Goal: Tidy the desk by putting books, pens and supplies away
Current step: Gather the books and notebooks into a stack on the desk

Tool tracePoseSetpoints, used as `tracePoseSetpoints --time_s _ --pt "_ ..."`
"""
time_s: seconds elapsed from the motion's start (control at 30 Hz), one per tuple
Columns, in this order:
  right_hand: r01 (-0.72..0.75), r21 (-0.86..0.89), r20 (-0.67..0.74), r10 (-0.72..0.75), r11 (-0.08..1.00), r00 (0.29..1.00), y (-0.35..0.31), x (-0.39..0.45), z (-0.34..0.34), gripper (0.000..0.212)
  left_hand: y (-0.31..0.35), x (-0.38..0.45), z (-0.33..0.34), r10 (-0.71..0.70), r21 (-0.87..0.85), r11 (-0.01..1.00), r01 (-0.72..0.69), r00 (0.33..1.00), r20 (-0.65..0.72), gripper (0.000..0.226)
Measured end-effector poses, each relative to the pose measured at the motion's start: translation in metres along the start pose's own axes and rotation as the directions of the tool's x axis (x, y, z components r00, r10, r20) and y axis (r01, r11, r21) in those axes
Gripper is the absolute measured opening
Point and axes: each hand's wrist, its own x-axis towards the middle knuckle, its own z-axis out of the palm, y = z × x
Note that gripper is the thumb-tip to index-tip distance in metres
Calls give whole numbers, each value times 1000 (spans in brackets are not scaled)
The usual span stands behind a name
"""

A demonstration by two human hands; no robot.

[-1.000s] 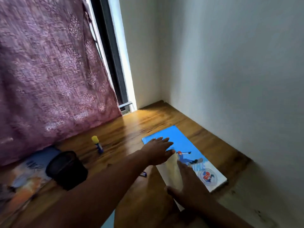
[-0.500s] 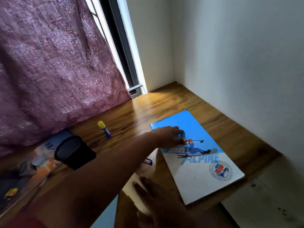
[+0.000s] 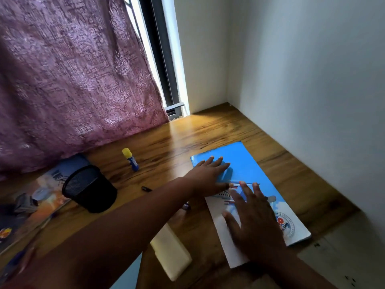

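My left hand [image 3: 209, 176]: flat on the blue top of the book, fingers straight and spread a little, palm down, gripping nothing; my arm runs up from the lower left of the frame
My right hand [image 3: 253, 221]: also flat on the cover, lower right of centre, fingers wide and straight, pressing rather than holding
Book [image 3: 250, 163]: blue-and-white cover lying flat on the wooden desk [image 3: 187, 138], right of centre, near the white wall; a round red-and-blue emblem shows by my right hand (the lettering is mostly under my fingers)
Glue stick [image 3: 130, 159]: upright, yellow cap, blue body, left of the book and well apart from it
Pen cup [image 3: 89, 188]: black mesh, tilted, left of centre, beside a magazine [image 3: 31, 203] at the left edge
Small dark cap [image 3: 146, 188]: lying on the desk between the cup and my left arm
White block [image 3: 170, 255]: at the bottom centre, just under my left forearm (I cannot tell what it is)
Curtain [image 3: 73, 69]: purple, patterned, filling the upper left
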Motion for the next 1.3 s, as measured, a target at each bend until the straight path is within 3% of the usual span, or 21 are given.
tracePoseSetpoints --time_s 0.07,0.13,0.53,0.73,1.3 --pt "-11 -152 168 36 988 985 19 13 -3 76 -9 -1 7 9 72 997 -11 1000 20 82" --pt "20 -183 266 30 983 963 34 17 8 87 -12 -2 13 7 108 994 -11 999 38 84" --pt "71 -159 343 -12 985 939 89 34 -14 104 11 39 23 77 205 976 -73 997 -12 94" --pt "66 -179 355 2 982 935 119 47 -27 91 23 72 22 151 223 965 -140 988 -33 97" --pt "79 -271 422 45 959 906 122 49 -30 97 31 67 16 196 259 948 -187 981 -11 99"
